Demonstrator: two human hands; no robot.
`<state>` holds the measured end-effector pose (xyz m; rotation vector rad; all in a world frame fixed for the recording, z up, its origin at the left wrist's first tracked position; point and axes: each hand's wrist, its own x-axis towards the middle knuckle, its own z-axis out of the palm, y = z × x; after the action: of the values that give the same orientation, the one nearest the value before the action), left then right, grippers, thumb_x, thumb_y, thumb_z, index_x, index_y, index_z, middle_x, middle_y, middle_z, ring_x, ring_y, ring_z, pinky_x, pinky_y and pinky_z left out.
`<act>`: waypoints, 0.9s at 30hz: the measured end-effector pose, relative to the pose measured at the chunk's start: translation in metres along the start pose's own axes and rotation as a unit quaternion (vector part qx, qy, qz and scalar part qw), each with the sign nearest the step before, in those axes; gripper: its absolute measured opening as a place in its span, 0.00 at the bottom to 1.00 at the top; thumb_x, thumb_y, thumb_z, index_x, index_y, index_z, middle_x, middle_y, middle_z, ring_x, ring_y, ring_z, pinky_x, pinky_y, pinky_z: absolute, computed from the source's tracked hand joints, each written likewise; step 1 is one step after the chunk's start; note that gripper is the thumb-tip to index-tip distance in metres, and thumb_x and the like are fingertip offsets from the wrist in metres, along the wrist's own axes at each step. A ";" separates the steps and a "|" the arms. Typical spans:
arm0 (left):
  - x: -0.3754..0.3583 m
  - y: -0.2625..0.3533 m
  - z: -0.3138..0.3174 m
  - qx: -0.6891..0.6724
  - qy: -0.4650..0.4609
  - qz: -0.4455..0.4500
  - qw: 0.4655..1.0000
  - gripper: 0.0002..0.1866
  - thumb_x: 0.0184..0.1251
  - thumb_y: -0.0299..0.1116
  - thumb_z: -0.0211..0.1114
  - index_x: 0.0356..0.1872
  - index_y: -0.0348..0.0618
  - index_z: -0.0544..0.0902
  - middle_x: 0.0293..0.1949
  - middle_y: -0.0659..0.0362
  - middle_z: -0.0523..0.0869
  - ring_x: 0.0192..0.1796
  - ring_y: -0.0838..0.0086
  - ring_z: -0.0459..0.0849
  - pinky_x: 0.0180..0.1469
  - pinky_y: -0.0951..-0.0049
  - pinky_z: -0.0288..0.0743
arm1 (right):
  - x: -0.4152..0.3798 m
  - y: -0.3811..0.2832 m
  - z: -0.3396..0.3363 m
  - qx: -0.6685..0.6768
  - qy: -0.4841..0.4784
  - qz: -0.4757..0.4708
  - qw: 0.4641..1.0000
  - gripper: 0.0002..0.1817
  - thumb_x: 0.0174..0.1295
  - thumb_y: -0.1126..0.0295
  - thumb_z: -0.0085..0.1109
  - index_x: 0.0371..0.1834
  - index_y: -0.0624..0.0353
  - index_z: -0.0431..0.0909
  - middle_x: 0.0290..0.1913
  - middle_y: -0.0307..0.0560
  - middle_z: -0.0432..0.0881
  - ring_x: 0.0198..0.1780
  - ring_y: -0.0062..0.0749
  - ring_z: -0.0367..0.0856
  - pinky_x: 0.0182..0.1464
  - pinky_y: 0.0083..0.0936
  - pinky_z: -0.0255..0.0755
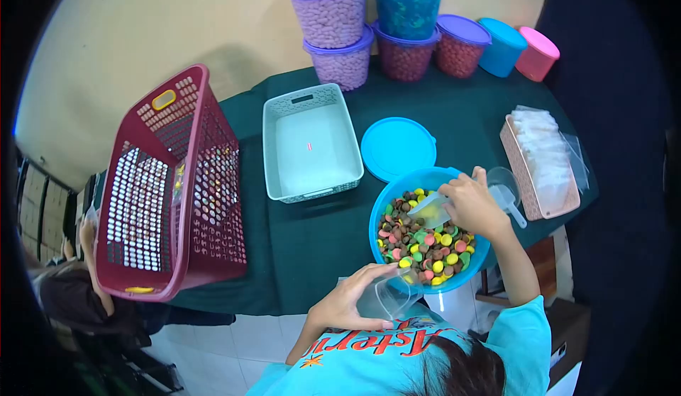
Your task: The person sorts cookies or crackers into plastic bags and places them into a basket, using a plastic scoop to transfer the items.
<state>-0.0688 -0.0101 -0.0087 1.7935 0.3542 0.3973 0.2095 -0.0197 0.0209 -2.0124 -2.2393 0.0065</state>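
Note:
A round blue tub (374, 234) full of colored candies (434, 253) in brown, yellow, green and pink stands at the table's front edge. My right hand (474, 201) is closed on a translucent plastic scoop (429, 212), whose bowl lies at the candies near the tub's far side. In my left hand (346, 299), fingers curved round it, is a clear plastic cup (390, 295), tilted at the near left rim of the tub. Behind the tub lies a flat blue lid (399, 148).
A pale green basket (312, 144) and a tall maroon laundry basket (213, 204) stand left. At right are a pink basket (523, 173) of clear bags (543, 155) and a white-handled utensil (511, 204). Lidded tubs (332, 20) line the back. Another person (81, 293) is far left.

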 end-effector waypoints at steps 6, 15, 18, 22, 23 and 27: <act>0.003 -0.004 -0.017 0.033 -0.109 0.031 0.993 0.46 0.38 0.44 0.74 0.59 0.35 0.62 0.56 0.46 0.68 0.60 0.58 0.67 0.61 0.64 0.60 | -0.035 -0.015 -0.011 0.003 -0.054 0.101 0.993 0.10 0.45 0.71 0.59 0.33 0.59 0.78 0.29 0.46 0.79 0.41 0.35 0.74 0.47 0.38 0.54; -0.001 -0.015 -0.020 0.035 -0.128 0.065 0.989 0.45 0.41 0.52 0.69 0.60 0.39 0.61 0.57 0.48 0.66 0.59 0.58 0.66 0.59 0.63 0.61 | -0.040 -0.019 0.007 0.091 -0.090 0.121 0.984 0.11 0.52 0.66 0.55 0.36 0.61 0.77 0.30 0.49 0.78 0.41 0.38 0.74 0.45 0.35 0.53; 0.001 -0.014 -0.021 0.032 -0.132 0.053 0.989 0.45 0.42 0.52 0.69 0.60 0.39 0.61 0.57 0.48 0.66 0.60 0.57 0.66 0.60 0.63 0.60 | -0.036 -0.028 0.027 0.093 -0.062 0.119 0.987 0.12 0.54 0.66 0.52 0.36 0.62 0.77 0.28 0.53 0.78 0.39 0.41 0.74 0.45 0.33 0.53; 0.001 -0.016 -0.021 0.036 -0.135 0.030 0.990 0.46 0.41 0.52 0.69 0.61 0.39 0.61 0.58 0.48 0.65 0.60 0.57 0.65 0.60 0.62 0.60 | -0.026 -0.029 0.034 0.160 -0.115 0.098 0.976 0.12 0.55 0.65 0.50 0.36 0.61 0.77 0.28 0.54 0.78 0.37 0.43 0.74 0.44 0.33 0.54; 0.001 -0.016 -0.021 0.035 -0.130 0.028 0.991 0.46 0.41 0.52 0.69 0.61 0.39 0.61 0.58 0.48 0.65 0.60 0.57 0.65 0.60 0.62 0.60 | -0.023 -0.032 0.039 0.172 -0.135 0.074 0.973 0.12 0.56 0.65 0.49 0.36 0.61 0.77 0.27 0.53 0.78 0.36 0.44 0.75 0.44 0.35 0.54; 0.001 -0.017 -0.016 0.020 -0.090 0.034 0.995 0.45 0.41 0.51 0.70 0.61 0.40 0.61 0.59 0.48 0.66 0.60 0.58 0.66 0.60 0.62 0.60 | -0.011 -0.025 0.038 0.224 -0.193 0.020 0.955 0.12 0.58 0.63 0.47 0.35 0.59 0.77 0.25 0.52 0.78 0.34 0.44 0.76 0.45 0.36 0.54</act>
<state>-0.0760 0.0083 -0.0208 1.8684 0.1759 0.2740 0.1820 -0.0297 -0.0157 -1.9168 -2.1314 0.8992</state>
